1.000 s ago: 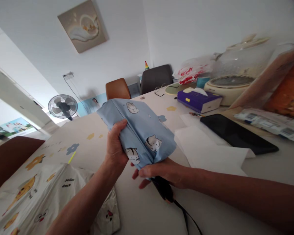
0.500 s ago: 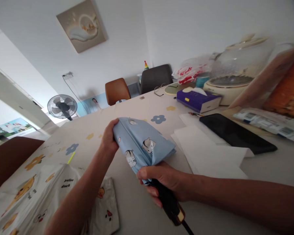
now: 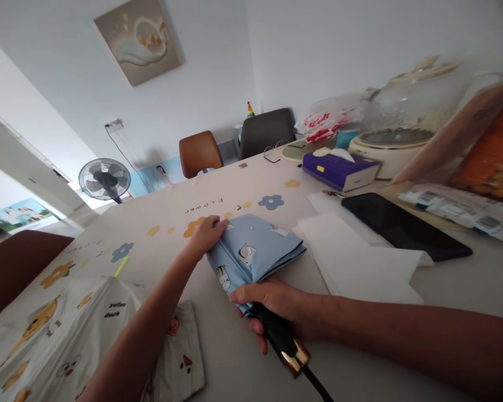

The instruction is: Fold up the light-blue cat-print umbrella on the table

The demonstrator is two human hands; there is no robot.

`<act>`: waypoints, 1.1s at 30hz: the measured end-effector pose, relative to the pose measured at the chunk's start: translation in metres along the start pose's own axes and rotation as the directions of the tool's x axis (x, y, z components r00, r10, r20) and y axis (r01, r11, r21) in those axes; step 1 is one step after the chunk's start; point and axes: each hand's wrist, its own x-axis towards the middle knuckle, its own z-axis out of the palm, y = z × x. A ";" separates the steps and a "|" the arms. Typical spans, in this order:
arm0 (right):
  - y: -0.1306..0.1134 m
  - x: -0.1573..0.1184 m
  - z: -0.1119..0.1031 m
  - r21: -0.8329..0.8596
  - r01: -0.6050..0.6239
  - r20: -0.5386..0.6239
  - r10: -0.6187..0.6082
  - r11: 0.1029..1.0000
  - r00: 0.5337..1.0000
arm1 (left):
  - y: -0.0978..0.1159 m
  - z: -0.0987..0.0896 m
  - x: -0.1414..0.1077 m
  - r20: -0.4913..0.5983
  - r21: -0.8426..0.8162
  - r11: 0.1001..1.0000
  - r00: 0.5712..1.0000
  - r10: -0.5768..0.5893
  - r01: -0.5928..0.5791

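Observation:
A folded light-blue umbrella (image 3: 251, 254) with printed cartoon animals is held over the table. My right hand (image 3: 272, 307) wraps round its black handle and the gathered cloth just above. The handle ends in a gold cap, from which a dark strap hangs. At the umbrella's far left edge, my left hand (image 3: 212, 231) closes on the blue cloth, thumb on top. The cloth is loosely folded, with its layers fanned out toward the right. The fingers of my left hand are partly hidden.
White paper sheets (image 3: 356, 257) and a black tablet-like device (image 3: 404, 226) lie to the right. Behind them stand a purple tissue box (image 3: 339, 169) and a glass-topped appliance (image 3: 396, 139). Duck-printed white clothing (image 3: 75, 335) covers the left front. Eyeglasses (image 3: 272, 153) rest farther back.
My left hand has moved right and slightly down along the umbrella's edge, and the cloth's far end has dropped, uncovering printed lettering on the tablecloth. My right hand keeps its hold.

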 end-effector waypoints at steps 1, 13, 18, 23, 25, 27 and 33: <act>0.000 -0.001 0.000 -0.002 -0.011 -0.005 0.011 1.000 1.000 | -0.003 0.002 0.000 0.026 0.062 0.998 1.000 0.009 -0.011; 0.001 -0.004 0.002 -0.042 -0.022 -0.029 0.021 0.999 0.999 | -0.017 0.002 0.008 -0.075 -0.299 0.948 0.987 -0.141 0.112; 0.000 -0.006 0.003 -0.047 -0.033 -0.048 0.030 0.998 0.998 | -0.016 0.001 0.010 -0.184 -0.442 0.897 0.975 -0.123 0.030; 0.000 -0.007 0.002 -0.044 -0.041 -0.046 0.039 0.998 0.998 | -0.013 -0.002 0.012 -0.191 -0.466 0.883 0.981 -0.044 -0.051; 0.000 -0.006 0.001 -0.043 -0.041 -0.053 0.039 0.998 0.998 | -0.011 -0.006 0.012 -0.180 -0.456 0.886 0.984 -0.005 -0.079; 0.000 -0.006 0.001 -0.037 -0.045 -0.052 0.043 0.998 0.998 | -0.008 -0.013 0.011 -0.173 -0.445 0.889 0.984 0.032 -0.107; 0.000 -0.004 0.001 -0.044 -0.056 -0.040 0.054 0.997 0.998 | 0.002 -0.032 0.007 -0.075 -0.398 0.911 0.993 0.091 -0.113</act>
